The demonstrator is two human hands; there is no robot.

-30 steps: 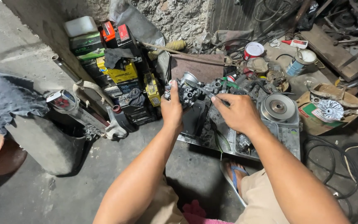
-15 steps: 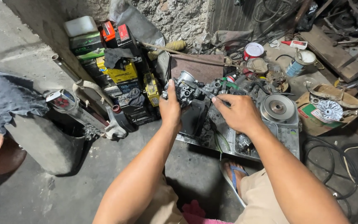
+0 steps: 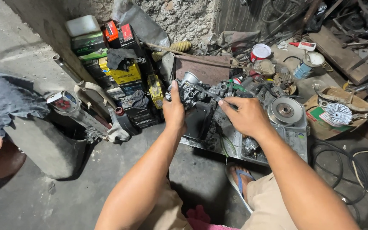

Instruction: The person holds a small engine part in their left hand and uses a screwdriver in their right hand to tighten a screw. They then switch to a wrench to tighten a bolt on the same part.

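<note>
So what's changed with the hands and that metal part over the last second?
Almost nothing. The left hand holds the carburetor in the same grip over the tray, and the right hand keeps a thin tool pressed to it; any shift is too small to tell. Nothing was picked up or let go. The round disc and the stacked boxes lie as before.

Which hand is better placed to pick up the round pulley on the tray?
Probably the right hand: it lies next to the pulley and pinches only a thin tool. The left hand grips the carburetor, farther away.
</note>
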